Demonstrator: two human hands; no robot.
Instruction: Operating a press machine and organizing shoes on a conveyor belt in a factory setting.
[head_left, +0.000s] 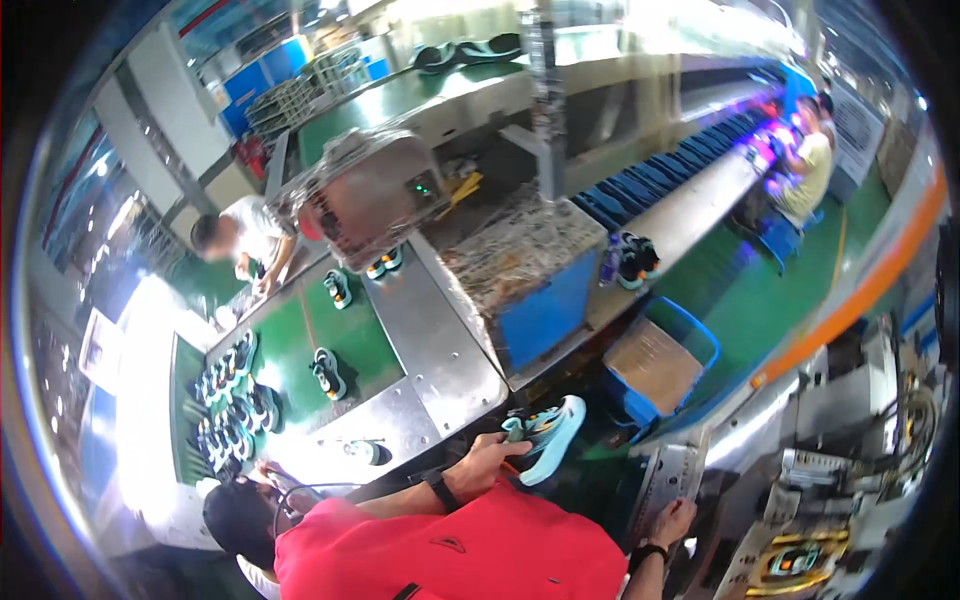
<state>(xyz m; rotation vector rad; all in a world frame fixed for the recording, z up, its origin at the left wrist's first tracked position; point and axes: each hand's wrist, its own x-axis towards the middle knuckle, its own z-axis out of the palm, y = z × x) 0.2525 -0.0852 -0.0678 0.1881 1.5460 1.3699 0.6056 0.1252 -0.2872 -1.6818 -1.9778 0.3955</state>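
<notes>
My left hand [487, 466], with a dark watch on the wrist, reaches across in front of my red shirt and grips a sneaker [545, 440]. The sneaker has a pale teal sole and a darker upper with orange touches; its sole faces right. It is held beyond the near corner of a metal-edged conveyor table [455, 385]. My right hand [674, 523], with a black band on the wrist, has its fingers curled at a metal panel [665, 488] of the machine on the right. Whatever lies within those fingers is hidden.
Several sneakers [240, 400] stand on the green belt. A co-worker's dark-haired head [240, 525] is close at lower left; another person [245, 235] works across the belt. A blue-framed chair [655, 365] stands ahead right. Machine parts [800, 560] fill the lower right.
</notes>
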